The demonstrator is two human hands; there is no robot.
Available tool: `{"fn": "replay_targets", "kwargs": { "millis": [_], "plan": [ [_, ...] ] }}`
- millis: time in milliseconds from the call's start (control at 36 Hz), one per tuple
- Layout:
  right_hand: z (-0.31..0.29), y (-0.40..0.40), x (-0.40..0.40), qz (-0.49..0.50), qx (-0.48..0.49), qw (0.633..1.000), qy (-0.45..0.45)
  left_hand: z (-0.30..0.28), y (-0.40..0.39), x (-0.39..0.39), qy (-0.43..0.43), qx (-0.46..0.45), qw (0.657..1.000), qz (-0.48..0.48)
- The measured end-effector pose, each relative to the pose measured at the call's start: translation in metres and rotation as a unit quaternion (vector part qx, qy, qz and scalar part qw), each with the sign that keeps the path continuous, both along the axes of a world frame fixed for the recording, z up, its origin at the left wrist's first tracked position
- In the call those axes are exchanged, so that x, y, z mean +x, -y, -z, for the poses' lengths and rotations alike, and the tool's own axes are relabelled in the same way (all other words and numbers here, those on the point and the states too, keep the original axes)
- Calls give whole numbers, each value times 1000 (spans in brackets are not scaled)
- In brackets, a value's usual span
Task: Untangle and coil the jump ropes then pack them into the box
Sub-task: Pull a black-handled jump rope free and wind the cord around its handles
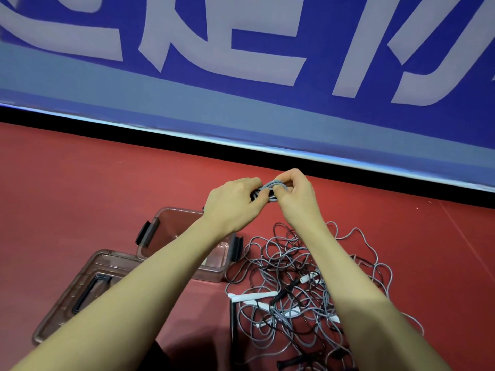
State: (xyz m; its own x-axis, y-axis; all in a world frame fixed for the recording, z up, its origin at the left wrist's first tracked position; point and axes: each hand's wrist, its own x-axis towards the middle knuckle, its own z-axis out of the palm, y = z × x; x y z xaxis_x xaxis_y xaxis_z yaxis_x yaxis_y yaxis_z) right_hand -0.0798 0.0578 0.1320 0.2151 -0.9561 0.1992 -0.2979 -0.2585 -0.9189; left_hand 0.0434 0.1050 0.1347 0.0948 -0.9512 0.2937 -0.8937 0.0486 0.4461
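Head view shows left hand (pixel 235 202) and right hand (pixel 292 194) pinching one small grey rope coil (pixel 274 187), its long axis running hand to hand, held just beyond the clear brown plastic box (pixel 150 231), left hand nearer that box.

Box (pixel 171 223) left of rope tangle (pixel 302 285), both on floor (pixel 80 183). Lid (pixel 77 287) nearer, left of box, touching it. Both hands (pixel 235 202) (pixel 297 194) raised together beyond box, holding small coil (pixel 273 187). Banner (pixel 241 76) behind.
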Motion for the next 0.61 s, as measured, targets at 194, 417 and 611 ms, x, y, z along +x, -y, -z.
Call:
{"fn": "replay_targets", "kwargs": {
  "millis": [194, 417, 611],
  "plan": [
    [-3, 0, -2, -12, 36, 996, 85, -3, 1, -2, -41, 9, 999, -14],
    [-7, -2, -8, -104, 130, 952, 256, -3, 2, 4, -54, 17, 998, -26],
    [1, 1, -10, -137, 154, 938, 280, -2, 2, 6, -36, 12, 999, -24]
  ]
}}
